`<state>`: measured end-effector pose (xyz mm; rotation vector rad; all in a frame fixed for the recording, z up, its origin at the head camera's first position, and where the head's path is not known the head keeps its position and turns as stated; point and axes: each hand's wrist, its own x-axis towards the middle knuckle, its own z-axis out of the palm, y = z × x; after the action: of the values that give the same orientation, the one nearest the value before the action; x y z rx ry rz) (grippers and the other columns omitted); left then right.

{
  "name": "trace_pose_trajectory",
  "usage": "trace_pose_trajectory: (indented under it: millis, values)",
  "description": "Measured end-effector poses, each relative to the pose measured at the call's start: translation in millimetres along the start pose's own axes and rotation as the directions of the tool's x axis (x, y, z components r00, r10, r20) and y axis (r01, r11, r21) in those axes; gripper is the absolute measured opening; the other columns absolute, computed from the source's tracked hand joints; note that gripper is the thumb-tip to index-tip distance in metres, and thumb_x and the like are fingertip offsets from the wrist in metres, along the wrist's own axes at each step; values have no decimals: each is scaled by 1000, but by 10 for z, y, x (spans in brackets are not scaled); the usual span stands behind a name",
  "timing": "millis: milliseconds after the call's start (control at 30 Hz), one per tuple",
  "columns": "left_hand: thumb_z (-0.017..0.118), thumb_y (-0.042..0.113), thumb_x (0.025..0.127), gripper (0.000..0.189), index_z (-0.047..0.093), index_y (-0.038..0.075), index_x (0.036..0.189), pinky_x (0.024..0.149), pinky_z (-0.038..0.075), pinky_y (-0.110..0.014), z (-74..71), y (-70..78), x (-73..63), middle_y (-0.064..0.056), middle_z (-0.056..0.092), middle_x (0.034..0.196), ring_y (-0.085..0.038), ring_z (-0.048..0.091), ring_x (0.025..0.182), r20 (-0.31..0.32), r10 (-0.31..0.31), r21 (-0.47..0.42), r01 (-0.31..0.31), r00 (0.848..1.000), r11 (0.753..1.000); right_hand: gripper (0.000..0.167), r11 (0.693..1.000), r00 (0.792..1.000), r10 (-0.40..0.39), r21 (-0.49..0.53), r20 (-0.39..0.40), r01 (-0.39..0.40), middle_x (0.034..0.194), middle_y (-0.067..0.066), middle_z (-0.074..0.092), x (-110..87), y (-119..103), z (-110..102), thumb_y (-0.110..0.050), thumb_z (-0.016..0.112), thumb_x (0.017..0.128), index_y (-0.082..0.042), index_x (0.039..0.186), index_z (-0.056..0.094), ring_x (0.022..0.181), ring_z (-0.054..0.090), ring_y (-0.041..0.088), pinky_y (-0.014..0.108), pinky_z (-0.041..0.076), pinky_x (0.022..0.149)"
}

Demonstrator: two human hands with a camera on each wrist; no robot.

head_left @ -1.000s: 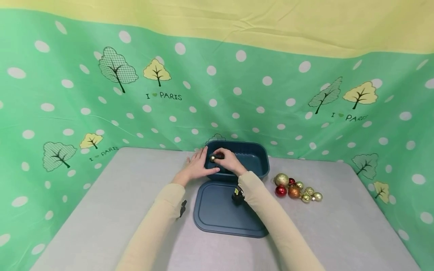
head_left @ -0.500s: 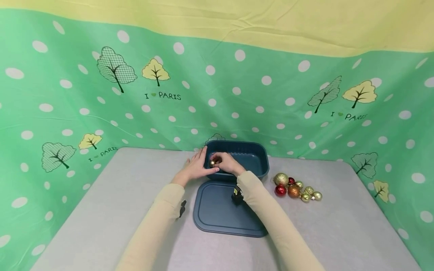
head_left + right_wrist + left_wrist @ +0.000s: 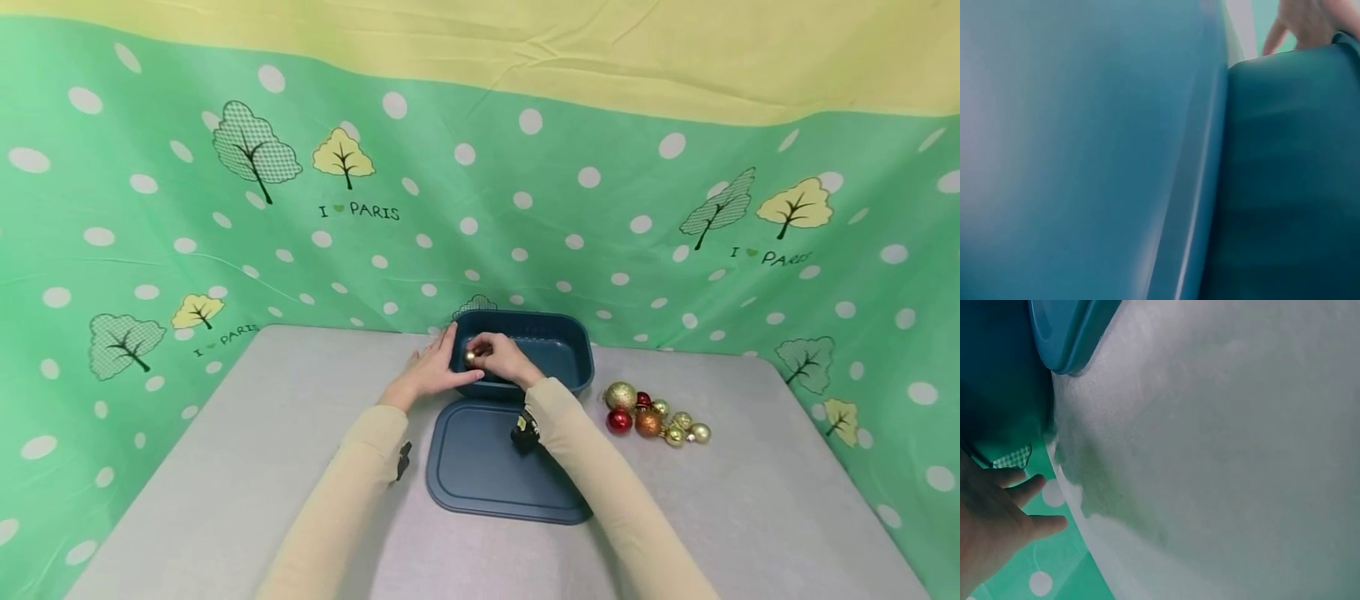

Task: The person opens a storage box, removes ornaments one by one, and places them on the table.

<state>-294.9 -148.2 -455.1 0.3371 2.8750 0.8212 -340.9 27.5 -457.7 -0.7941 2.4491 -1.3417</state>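
Note:
A deep dark blue box (image 3: pixel 558 387) stands uncovered at the back of the table. My right hand (image 3: pixel 507 362) reaches down inside its left end and pinches a small gold Christmas bauble (image 3: pixel 470 357) between thumb and fingers. My left hand (image 3: pixel 433 367) rests with straight, spread fingers against the left end of the box, thumb along the near rim. The left wrist view shows this left hand (image 3: pixel 997 519) beside the box wall (image 3: pixel 1004 381). In the right wrist view the right hand is out of sight; only the lid and the box side (image 3: pixel 1291 169) fill it.
Flat in front of the box lies its blue lid (image 3: pixel 495 467), partly under the right forearm. To the right is a cluster of loose baubles: a large gold one (image 3: pixel 621 397), a red one (image 3: pixel 618 421), an orange one (image 3: pixel 648 423) and several small gold ones. A green curtain (image 3: pixel 525 225) hangs behind.
My right hand has lowered a little into the left end of the box with the gold bauble, then shifted only slightly. The left hand stays in place.

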Motion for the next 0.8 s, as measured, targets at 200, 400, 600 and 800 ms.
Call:
trace_pose_trajectory:
  millis: [200, 400, 600, 800]
  values:
    - [58, 62, 86, 108, -3, 6, 155, 107, 11, -68, 8, -7, 15, -23, 16, 156, -40, 24, 140, 5, 4, 4, -4, 1000, 1000, 23, 1000, 998, -5, 30, -64, 7, 105, 15, 65, -65, -63, -42, -2, 62, 92, 3, 114, 63, 91, 64, 26, 34, 54, 71]
    - [58, 63, 86, 109, -4, 7, 155, 106, 11, -69, 7, 3, 11, -22, 16, 157, -40, 25, 139, 20, 2, 2, -2, 1000, 1000, 22, 999, 991, -46, 18, -122, 49, 108, 12, 65, -138, -110, -89, -5, 65, 92, 0, 113, 64, 96, 64, 27, 36, 53, 81]
    - [58, 63, 85, 110, -5, 7, 155, 107, 11, -68, -1, 5, 0, -22, 15, 157, -40, 24, 140, 27, -3, -6, 3, 1000, 1000, 22, 996, 986, -72, 39, -147, 79, 109, 11, 65, -249, -156, -149, -6, 66, 92, -2, 113, 65, 96, 64, 26, 37, 53, 82]
    - [58, 63, 85, 110, -5, 7, 155, 107, 11, -68, 10, 4, 3, -23, 16, 157, -39, 24, 140, 25, -3, -8, 4, 1000, 1000, 24, 995, 986, -68, 65, -153, 79, 111, 15, 64, -369, -154, -203, -6, 65, 92, -1, 115, 64, 96, 63, 29, 40, 53, 82]
